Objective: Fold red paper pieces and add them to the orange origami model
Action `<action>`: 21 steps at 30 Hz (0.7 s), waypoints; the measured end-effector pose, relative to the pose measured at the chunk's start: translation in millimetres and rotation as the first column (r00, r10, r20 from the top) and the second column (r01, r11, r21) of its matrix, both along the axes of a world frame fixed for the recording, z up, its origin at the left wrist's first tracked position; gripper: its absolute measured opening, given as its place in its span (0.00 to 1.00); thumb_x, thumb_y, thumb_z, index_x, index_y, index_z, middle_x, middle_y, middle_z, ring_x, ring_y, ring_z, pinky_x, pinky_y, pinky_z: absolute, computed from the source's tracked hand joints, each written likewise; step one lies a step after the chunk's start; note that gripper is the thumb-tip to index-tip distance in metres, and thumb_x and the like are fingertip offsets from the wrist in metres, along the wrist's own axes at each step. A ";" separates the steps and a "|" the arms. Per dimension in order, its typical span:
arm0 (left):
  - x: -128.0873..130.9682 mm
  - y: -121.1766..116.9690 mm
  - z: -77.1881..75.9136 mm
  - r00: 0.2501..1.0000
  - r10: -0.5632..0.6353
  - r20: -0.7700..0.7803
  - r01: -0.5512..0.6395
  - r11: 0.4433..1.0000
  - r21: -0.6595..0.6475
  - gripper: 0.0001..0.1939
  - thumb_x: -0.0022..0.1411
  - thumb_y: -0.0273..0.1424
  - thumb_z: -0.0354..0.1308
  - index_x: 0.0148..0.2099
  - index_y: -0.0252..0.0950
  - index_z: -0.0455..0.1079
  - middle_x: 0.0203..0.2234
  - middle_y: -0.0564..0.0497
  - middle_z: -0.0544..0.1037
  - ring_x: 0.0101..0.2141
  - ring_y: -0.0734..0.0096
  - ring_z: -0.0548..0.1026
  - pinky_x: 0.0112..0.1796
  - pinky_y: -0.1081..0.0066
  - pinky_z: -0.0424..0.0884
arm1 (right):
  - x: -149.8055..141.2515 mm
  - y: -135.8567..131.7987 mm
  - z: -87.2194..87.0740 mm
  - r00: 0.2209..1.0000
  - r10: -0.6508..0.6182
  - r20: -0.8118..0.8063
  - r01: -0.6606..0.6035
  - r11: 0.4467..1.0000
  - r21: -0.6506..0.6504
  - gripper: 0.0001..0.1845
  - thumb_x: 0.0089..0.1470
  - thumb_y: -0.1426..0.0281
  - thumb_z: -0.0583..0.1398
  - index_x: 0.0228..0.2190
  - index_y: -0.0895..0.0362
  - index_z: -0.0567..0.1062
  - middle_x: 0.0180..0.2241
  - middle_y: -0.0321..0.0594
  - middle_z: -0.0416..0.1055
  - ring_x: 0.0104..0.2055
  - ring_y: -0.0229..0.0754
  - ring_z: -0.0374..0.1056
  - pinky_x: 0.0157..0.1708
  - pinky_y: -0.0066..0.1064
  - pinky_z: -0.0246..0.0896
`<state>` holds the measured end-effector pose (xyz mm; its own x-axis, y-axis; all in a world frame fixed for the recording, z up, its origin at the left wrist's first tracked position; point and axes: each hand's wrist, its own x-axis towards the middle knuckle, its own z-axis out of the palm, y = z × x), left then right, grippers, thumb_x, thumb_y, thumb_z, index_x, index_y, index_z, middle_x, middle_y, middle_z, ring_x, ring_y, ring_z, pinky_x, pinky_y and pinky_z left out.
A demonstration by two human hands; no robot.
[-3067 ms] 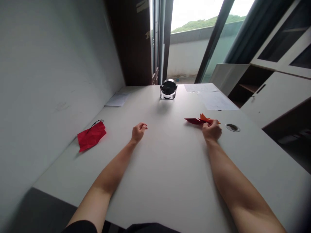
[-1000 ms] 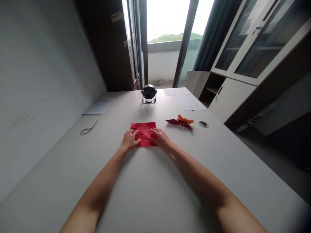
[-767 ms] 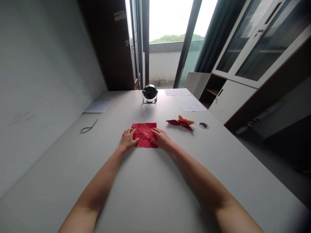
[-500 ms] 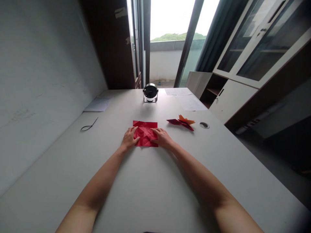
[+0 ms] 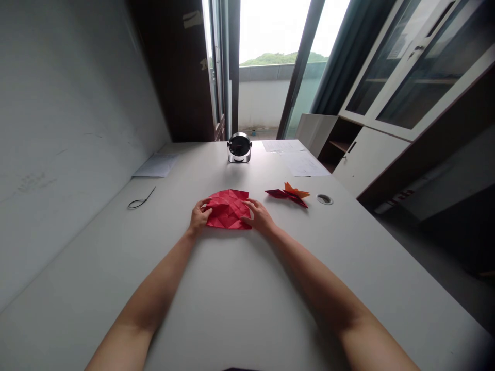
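A creased sheet of red origami paper (image 5: 229,210) lies in front of me on the white table, its left part bulging up a little. My left hand (image 5: 200,215) pinches the paper's left edge between thumb and fingers. At the right edge, my right hand (image 5: 258,215) rests with thumb and fingers apart, the fingertips touching the paper. Just right of that hand are folded paper pieces, one dark red (image 5: 288,196) and one orange (image 5: 296,190).
A round black device on a silver stand (image 5: 239,148) is at the table's far end. White papers (image 5: 305,163) lie at the back right, another sheet (image 5: 155,166) at the back left. A black cable tie (image 5: 142,200) is on the left. A round cable hole (image 5: 325,199) sits at right.
The red paper has risen on its left side and shifted slightly left and away. My left hand has moved left with its edge; the right hand has lifted its fingers slightly.
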<state>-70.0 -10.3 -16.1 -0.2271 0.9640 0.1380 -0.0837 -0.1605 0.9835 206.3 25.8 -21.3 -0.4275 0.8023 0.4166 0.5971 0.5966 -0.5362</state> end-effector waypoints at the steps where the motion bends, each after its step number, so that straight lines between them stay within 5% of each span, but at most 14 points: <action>1: 1.6 0.1 0.1 0.998 -0.003 0.066 0.004 1.000 -0.010 0.27 0.50 0.28 0.65 0.55 0.37 0.71 0.43 0.46 0.76 0.36 0.70 0.76 0.38 0.69 0.75 | 0.5 2.0 -0.3 0.998 -0.013 -0.067 0.012 1.000 -0.024 0.34 0.52 0.58 0.66 0.59 0.48 0.68 0.61 0.48 0.61 0.61 0.57 0.61 0.59 0.51 0.59; 6: 5.8 -0.5 2.4 0.975 0.004 0.222 0.000 1.000 -0.019 0.27 0.48 0.27 0.66 0.52 0.37 0.71 0.38 0.48 0.77 0.35 0.70 0.76 0.38 0.69 0.74 | 0.7 10.7 1.1 0.860 -0.135 -0.492 -0.058 0.932 -0.357 0.31 0.54 0.54 0.62 0.57 0.50 0.68 0.58 0.49 0.65 0.48 0.50 0.73 0.43 0.42 0.73; 9: 5.8 -1.8 6.0 0.957 -0.029 0.289 0.028 1.000 0.008 0.25 0.47 0.26 0.67 0.50 0.38 0.72 0.39 0.50 0.77 0.36 0.71 0.76 0.38 0.70 0.74 | -2.1 10.6 2.3 0.783 -0.210 -0.585 -0.126 0.868 -0.480 0.31 0.53 0.53 0.62 0.56 0.51 0.68 0.57 0.50 0.65 0.43 0.46 0.74 0.34 0.37 0.75; 16: 6.4 -3.5 10.4 0.959 -0.030 0.280 0.034 0.999 -0.010 0.22 0.47 0.29 0.66 0.48 0.38 0.72 0.37 0.51 0.76 0.33 0.72 0.75 0.36 0.71 0.72 | -3.7 2.8 9.7 0.840 -0.153 -0.520 -0.135 0.870 -0.475 0.26 0.53 0.54 0.62 0.50 0.53 0.72 0.38 0.41 0.77 0.33 0.41 0.73 0.29 0.30 0.71; 21: 6.4 -4.0 7.1 0.994 -0.033 0.102 0.034 0.999 -0.012 0.22 0.51 0.34 0.63 0.49 0.39 0.71 0.38 0.49 0.77 0.34 0.70 0.75 0.37 0.69 0.71 | -3.4 -3.6 20.5 0.746 -0.114 -0.656 -0.330 0.792 -0.513 0.30 0.52 0.54 0.63 0.55 0.51 0.69 0.39 0.40 0.79 0.36 0.44 0.75 0.34 0.36 0.72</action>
<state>-63.6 -14.3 -9.0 -0.2069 0.9730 0.1023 -0.1881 -0.1421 0.9718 203.0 22.3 -0.8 -0.3430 0.9341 0.0992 -0.0618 0.0830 -0.9946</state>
